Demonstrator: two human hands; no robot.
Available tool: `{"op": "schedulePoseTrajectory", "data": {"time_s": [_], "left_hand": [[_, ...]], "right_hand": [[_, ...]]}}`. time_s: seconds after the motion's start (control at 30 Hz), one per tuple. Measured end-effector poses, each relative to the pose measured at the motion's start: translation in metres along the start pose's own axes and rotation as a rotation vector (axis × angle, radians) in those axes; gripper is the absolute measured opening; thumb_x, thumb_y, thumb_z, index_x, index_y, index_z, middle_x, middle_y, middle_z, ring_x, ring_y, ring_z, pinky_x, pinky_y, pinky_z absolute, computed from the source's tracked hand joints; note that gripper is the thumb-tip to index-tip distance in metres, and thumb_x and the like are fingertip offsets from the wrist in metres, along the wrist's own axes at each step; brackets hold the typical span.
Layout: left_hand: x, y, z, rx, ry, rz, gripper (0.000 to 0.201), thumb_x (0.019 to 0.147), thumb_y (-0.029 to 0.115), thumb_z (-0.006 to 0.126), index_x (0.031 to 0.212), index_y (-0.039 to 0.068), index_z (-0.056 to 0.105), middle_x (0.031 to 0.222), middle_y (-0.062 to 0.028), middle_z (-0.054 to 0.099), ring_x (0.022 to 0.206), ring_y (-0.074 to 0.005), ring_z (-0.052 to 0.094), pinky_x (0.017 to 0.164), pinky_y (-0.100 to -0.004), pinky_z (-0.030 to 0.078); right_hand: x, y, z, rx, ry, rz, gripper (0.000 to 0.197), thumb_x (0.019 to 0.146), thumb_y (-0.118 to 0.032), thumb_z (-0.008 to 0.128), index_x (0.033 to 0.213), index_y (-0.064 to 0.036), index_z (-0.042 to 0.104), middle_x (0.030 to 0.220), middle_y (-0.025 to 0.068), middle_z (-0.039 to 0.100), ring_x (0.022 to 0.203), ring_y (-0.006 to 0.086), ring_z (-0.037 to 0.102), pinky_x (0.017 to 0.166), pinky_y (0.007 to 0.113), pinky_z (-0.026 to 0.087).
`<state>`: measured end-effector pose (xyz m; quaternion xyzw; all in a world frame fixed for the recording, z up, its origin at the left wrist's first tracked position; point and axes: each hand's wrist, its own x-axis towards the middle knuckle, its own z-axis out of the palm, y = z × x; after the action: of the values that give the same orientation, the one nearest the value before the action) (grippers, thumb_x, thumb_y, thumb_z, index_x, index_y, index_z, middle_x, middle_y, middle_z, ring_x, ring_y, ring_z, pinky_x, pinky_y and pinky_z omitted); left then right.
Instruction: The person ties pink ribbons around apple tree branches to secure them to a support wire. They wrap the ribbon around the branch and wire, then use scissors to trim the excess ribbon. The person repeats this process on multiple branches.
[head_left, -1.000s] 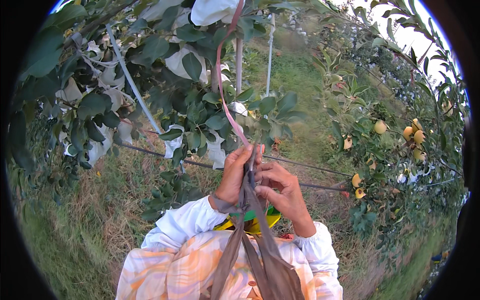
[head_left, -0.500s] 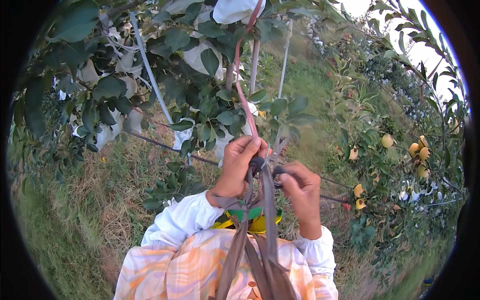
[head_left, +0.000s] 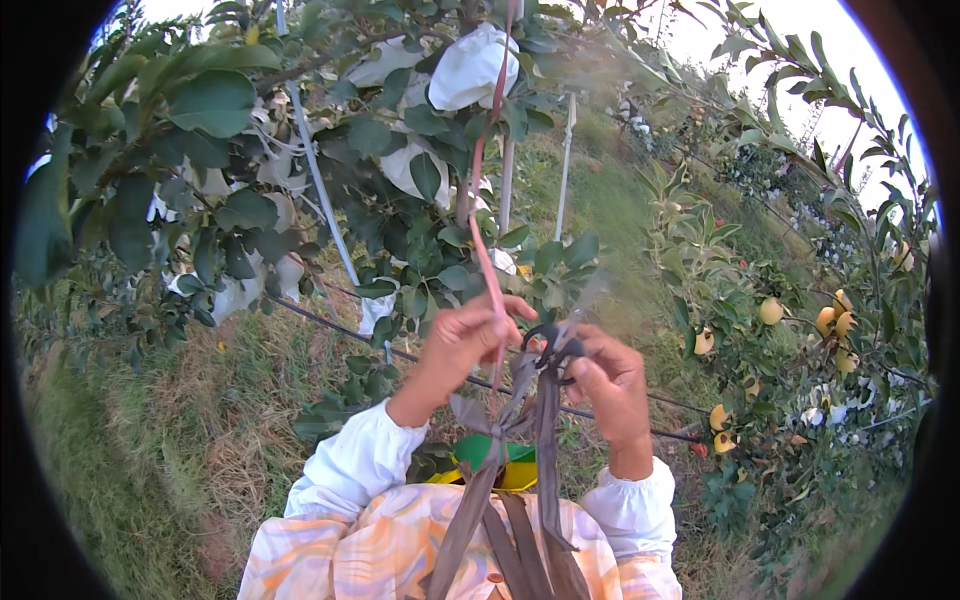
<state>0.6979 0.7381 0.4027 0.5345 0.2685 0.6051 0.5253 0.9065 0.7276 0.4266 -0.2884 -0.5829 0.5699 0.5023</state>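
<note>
A long pink strip [head_left: 480,235] hangs from the branches above, pinched in my left hand [head_left: 455,345]; its lower end dangles just below the fingers. My right hand [head_left: 612,385] grips black-handled scissors [head_left: 541,338], whose blades point up and are smeared by motion. Greyish-brown cloth strips [head_left: 547,440] seem tied around the scissors' handles and run down over the front of my patterned garment. Between my forearms, a green and yellow object [head_left: 515,467] partly shows behind the strips.
Leafy branches with white-bagged fruit [head_left: 473,68] fill the upper left. Pale poles [head_left: 322,190] and a dark horizontal line [head_left: 400,353] cross beyond my hands. Yellow fruits [head_left: 770,311] hang on a tree at the right. Dry grass [head_left: 240,430] covers the ground.
My left hand has shifted left, away from the scissors, and its fingers have lifted. The pink strip's lower end now shows below it. The scissors' handle loops show more plainly in my right hand.
</note>
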Motion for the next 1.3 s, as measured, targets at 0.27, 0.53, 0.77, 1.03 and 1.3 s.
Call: {"op": "schedulePoseTrajectory", "data": {"time_s": [0.27, 0.53, 0.77, 1.03, 1.3], "left_hand": [[-0.011, 0.007, 0.007, 0.185, 0.048, 0.121, 0.014, 0.086, 0.011, 0.061, 0.085, -0.002, 0.067, 0.106, -0.006, 0.058, 0.071, -0.0074, 0.054, 0.063, -0.0223, 0.045], [0.024, -0.025, -0.059, -0.137, 0.133, -0.402, 0.018, 0.089, 0.014, 0.06, 0.096, -0.001, 0.064, 0.078, -0.0053, 0.065, 0.061, -0.0115, 0.059, 0.053, -0.0196, 0.045], [0.048, -0.018, -0.041, -0.089, 0.124, -0.195, 0.019, 0.09, 0.016, 0.058, 0.095, -0.001, 0.065, 0.087, -0.0092, 0.066, 0.073, -0.0147, 0.064, 0.064, -0.0266, 0.05], [0.019, -0.013, -0.01, -0.213, 0.088, -0.034, 0.018, 0.088, 0.017, 0.061, 0.09, -0.001, 0.064, 0.091, -0.0132, 0.063, 0.073, -0.0188, 0.062, 0.071, -0.031, 0.051], [-0.008, -0.016, -0.007, -0.243, 0.088, -0.12, 0.02, 0.09, 0.019, 0.059, 0.082, 0.001, 0.061, 0.076, -0.0083, 0.058, 0.059, -0.0143, 0.053, 0.054, -0.0265, 0.042]], "right_hand": [[-0.002, 0.033, 0.039, 0.321, -0.041, 0.015, 0.021, 0.082, -0.012, 0.067, 0.091, -0.0036, 0.05, 0.081, 0.0077, 0.058, 0.057, 0.009, 0.051, 0.045, 0.019, 0.038], [-0.018, 0.049, 0.025, 0.593, -0.224, 0.348, 0.057, 0.077, -0.036, 0.074, 0.114, -0.0042, 0.045, 0.076, 0.009, 0.057, 0.05, 0.0066, 0.041, 0.041, 0.017, 0.027], [-0.021, 0.07, 0.03, 0.725, -0.354, 0.322, 0.066, 0.083, -0.052, 0.061, 0.122, -0.0016, 0.044, 0.092, 0.0129, 0.057, 0.058, 0.0082, 0.043, 0.058, 0.023, 0.037], [-0.025, 0.075, 0.036, 0.792, -0.353, 0.372, 0.06, 0.087, -0.051, 0.056, 0.12, -0.0021, 0.046, 0.092, 0.0115, 0.057, 0.058, 0.0095, 0.044, 0.056, 0.021, 0.036], [-0.033, 0.069, 0.032, 0.774, -0.073, 0.351, 0.048, 0.089, -0.045, 0.056, 0.113, -0.0034, 0.051, 0.08, 0.0052, 0.054, 0.053, 0.0037, 0.034, 0.053, 0.018, 0.031]]}}
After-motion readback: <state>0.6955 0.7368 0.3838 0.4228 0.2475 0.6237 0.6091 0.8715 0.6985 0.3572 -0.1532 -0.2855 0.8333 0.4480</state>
